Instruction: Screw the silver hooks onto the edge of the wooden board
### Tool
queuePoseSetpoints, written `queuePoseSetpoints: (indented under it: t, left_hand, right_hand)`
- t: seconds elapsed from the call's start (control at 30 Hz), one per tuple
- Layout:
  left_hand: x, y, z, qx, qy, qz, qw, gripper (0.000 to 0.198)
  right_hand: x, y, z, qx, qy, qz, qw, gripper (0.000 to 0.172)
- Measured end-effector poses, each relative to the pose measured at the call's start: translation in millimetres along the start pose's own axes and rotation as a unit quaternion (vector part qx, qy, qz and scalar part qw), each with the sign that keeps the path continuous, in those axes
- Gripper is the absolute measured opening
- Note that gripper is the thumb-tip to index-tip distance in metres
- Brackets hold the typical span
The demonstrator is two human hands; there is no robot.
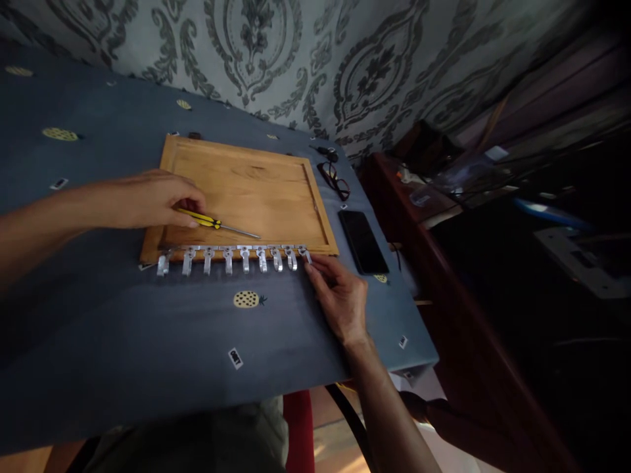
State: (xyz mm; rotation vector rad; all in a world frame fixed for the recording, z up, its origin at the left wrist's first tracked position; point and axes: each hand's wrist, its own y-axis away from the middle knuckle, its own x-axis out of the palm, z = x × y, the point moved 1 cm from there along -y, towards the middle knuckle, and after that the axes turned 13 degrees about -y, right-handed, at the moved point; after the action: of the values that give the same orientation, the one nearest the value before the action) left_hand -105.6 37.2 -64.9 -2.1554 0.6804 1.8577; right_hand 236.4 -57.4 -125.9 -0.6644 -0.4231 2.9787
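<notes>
A framed wooden board lies flat on the cloth-covered table. Along its near edge runs a metal hook rail with several silvery hooks pointing toward me. My left hand is closed around the yellow-and-black handle of a screwdriver. The screwdriver's shaft slants to the right over the board, its tip short of the rail. At the right end of the rail, my right hand pinches the last hook between thumb and fingers. Part of that hook is hidden by the fingertips.
Right of the board lie a black phone, eyeglasses and keys. A blue tablecloth with pineapple prints covers the table. Patterned wallpaper rises behind it. A dark red cabinet stands to the right.
</notes>
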Motion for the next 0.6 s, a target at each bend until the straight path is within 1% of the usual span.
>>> queuePoseSetpoints:
  t: [0.17,0.33,0.43,0.6]
  left_hand:
    - [8.6,-4.6,0.5,0.008,-0.004,-0.025,1.000,0.018]
    - [13.4,-6.1,3.7,0.040,0.003,-0.051,0.998,0.013]
    - [9.3,-6.4,2.6,0.044,-0.002,-0.052,0.998,0.013]
    - [-9.6,-7.8,-11.0,0.008,-0.006,-0.030,1.000,0.011]
  right_hand:
    - [-0.2,1.3,-1.1,0.016,0.003,0.000,1.000,0.022]
    - [-0.9,0.9,0.5,0.017,0.000,-0.006,1.000,0.022]
    - [-0.9,0.8,0.2,0.019,0.002,-0.012,1.000,0.021]
    - [-0.6,1.4,-1.8,0.048,-0.030,-0.013,0.998,0.023]
